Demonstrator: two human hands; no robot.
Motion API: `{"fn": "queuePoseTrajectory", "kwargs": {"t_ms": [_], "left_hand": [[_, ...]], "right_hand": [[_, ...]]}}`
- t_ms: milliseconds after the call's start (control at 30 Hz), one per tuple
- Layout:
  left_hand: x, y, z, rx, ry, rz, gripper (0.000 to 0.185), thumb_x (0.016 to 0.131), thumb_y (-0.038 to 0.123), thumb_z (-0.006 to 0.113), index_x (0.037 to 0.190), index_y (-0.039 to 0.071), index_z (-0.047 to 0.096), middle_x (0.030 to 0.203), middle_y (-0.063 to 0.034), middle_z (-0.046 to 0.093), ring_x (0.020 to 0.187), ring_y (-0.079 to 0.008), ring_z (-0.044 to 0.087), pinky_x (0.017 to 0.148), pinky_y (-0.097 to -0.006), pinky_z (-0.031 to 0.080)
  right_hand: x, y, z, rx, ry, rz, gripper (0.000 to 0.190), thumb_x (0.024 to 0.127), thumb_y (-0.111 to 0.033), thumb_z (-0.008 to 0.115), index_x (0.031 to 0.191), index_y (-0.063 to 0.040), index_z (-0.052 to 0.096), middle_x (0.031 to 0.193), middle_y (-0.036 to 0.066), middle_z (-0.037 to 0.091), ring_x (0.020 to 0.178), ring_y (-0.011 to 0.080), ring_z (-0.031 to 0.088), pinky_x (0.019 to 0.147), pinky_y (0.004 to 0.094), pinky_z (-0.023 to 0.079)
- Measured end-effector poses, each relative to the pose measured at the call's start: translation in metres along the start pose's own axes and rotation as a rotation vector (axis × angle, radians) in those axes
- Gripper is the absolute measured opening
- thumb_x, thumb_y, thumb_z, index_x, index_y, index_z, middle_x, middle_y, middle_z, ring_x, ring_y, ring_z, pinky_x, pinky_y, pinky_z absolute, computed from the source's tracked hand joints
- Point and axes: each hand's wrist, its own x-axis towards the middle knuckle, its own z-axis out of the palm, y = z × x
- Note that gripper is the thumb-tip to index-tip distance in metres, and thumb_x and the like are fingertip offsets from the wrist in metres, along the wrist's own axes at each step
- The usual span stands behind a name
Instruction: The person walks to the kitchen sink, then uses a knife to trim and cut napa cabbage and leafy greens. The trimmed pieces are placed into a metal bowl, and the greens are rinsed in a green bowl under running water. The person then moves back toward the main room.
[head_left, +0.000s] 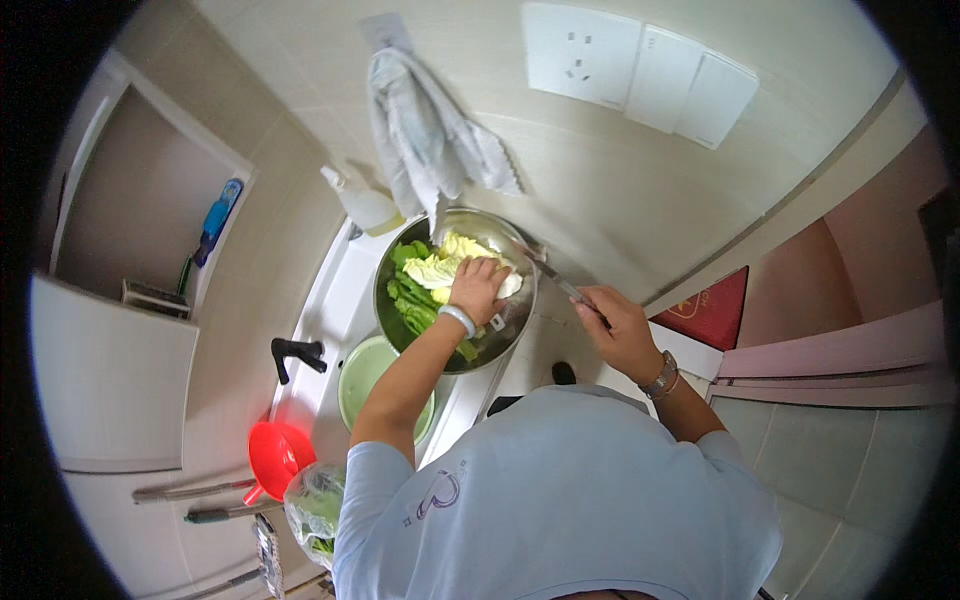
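Note:
A large round stainless steel basin (517, 334) stands on the white counter below the wall, holding pale yellow cabbage leaves (431, 271) and green leafy vegetables (411, 304). My left hand (478, 289), with a bracelet at the wrist, rests on the cabbage with its fingers spread; whether it grips a leaf is hidden. To the right of the basin, my right hand (616, 330) is closed around the handle of a knife (556, 279). The blade points up and left towards the basin's rim; its tip is hard to make out.
A light green plastic basin (367, 382) sits beside the steel one, near a black faucet (298, 355). A spray bottle (364, 202) stands behind, under a hanging grey towel (420, 127). At the lower left are a red plastic dipper (277, 457) and a plastic bag of greens (319, 510).

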Motion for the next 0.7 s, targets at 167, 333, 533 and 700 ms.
{"fn": "queuePoseTrajectory", "kwargs": {"t_ms": [167,333,533,700], "left_hand": [[0.004,-0.003,0.001,-0.169,0.177,0.041,0.049,0.076,0.024,0.079,0.122,0.014,0.065,0.123,-0.008,0.062,0.117,-0.0297,0.057,0.105,-0.0434,0.045],[0.0,-0.005,0.001,-0.289,0.228,-0.031,0.033,0.078,0.018,0.076,0.107,0.01,0.063,0.113,-0.0108,0.065,0.109,-0.033,0.062,0.104,-0.0458,0.045],[-0.006,-0.013,-0.003,-0.409,0.156,-0.058,0.031,0.08,0.017,0.077,0.108,0.012,0.062,0.107,-0.0122,0.067,0.11,-0.0325,0.063,0.111,-0.0487,0.041],[-0.009,-0.017,-0.009,-0.52,0.276,-0.053,0.027,0.08,0.016,0.077,0.103,0.011,0.062,0.1,-0.0119,0.066,0.103,-0.0355,0.063,0.097,-0.0495,0.045]], "right_hand": [[0.014,0.02,-0.008,0.036,-0.026,-0.039,0.018,0.096,-0.008,0.063,0.112,0.0,0.067,0.094,0.013,0.068,0.077,0.0244,0.066,0.068,0.0345,0.052],[0.03,0.031,-0.003,0.068,-0.085,-0.072,0.019,0.098,-0.014,0.06,0.112,-0.003,0.066,0.094,0.016,0.067,0.078,0.0348,0.066,0.067,0.0413,0.052],[0.039,0.031,0.025,0.077,-0.083,-0.049,0.018,0.097,-0.015,0.061,0.109,-0.003,0.065,0.092,0.017,0.066,0.077,0.038,0.065,0.065,0.0442,0.05],[0.035,0.028,0.04,0.036,-0.086,-0.038,0.019,0.097,-0.013,0.062,0.111,-0.001,0.066,0.091,0.016,0.065,0.076,0.0328,0.065,0.067,0.0399,0.051]]}}
